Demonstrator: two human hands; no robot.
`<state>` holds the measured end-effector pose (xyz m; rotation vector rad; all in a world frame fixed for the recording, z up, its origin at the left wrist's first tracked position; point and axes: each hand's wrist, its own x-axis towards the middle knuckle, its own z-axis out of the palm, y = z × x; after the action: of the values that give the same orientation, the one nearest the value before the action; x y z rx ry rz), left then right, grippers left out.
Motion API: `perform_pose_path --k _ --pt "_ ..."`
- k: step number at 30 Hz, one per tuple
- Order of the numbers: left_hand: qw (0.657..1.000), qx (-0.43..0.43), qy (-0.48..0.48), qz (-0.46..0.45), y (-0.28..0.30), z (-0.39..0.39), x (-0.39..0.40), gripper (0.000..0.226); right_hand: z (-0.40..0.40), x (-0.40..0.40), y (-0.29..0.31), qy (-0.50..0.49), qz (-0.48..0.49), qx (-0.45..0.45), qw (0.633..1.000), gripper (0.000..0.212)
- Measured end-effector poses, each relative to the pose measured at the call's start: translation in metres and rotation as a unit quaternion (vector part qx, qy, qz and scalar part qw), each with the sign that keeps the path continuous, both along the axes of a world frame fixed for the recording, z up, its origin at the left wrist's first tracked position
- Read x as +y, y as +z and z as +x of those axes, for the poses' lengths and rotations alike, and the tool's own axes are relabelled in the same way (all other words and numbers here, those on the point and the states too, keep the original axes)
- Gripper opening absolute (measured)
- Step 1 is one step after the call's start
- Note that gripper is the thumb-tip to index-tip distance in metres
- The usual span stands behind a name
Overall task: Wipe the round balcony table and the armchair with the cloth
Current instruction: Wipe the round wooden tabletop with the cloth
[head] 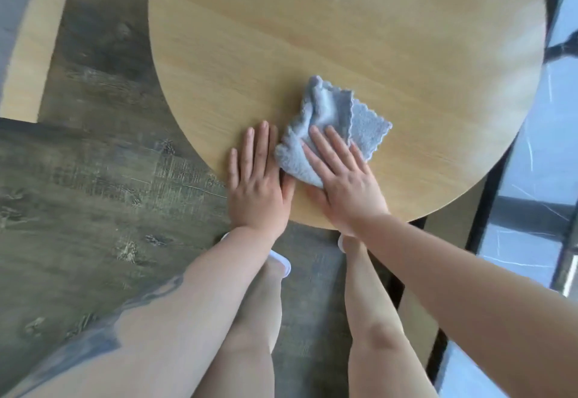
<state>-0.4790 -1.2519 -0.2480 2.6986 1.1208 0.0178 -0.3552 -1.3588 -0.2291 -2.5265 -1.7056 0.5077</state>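
— Weathered grey-brown planks, that's the floor on the left side, right?

— Yes, and a pale wooden piece sits at the far left edge; too little of it shows to say what it is.

— Then the left hand?

— Flat on the round tabletop near its close edge, fingers straight and together, palm down, holding nothing. Its thumb side lies just beside the cloth, perhaps touching it.

— And the cloth itself?

— Blue-grey, crumpled and folded over, with a scalloped hem, lying on the light wood near the close rim.

— The right hand?

— Spread flat over the cloth's nearer part, fingers straight, pressing it to the tabletop rather than gripping it.

— Further right?

— A dark frame and a glossy surface beyond the rim. Below the tabletop, bare legs and white shoes on the floor.
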Motion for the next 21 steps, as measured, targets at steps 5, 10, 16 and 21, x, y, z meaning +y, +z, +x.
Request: perform_pose_path --k 5,10,16,21 --pt "1.000 -0.006 -0.001 0.007 -0.001 0.002 0.004 0.065 0.013 0.006 0.003 -0.442 -0.045 -0.035 0.895 0.067" --pt "1.000 0.001 -0.006 0.006 -0.002 -0.003 0.005 0.065 0.016 0.016 0.008 -0.074 -0.027 0.002 0.997 0.066" --pt "0.999 0.014 0.038 -0.013 0.004 0.012 0.002 0.066 0.013 0.008 0.005 -0.511 -0.049 -0.024 0.858 0.066" --pt "0.996 0.028 0.083 -0.029 0.008 0.032 0.013 0.067 0.055 0.016 -0.002 -0.052 0.009 -0.032 0.998 0.066"
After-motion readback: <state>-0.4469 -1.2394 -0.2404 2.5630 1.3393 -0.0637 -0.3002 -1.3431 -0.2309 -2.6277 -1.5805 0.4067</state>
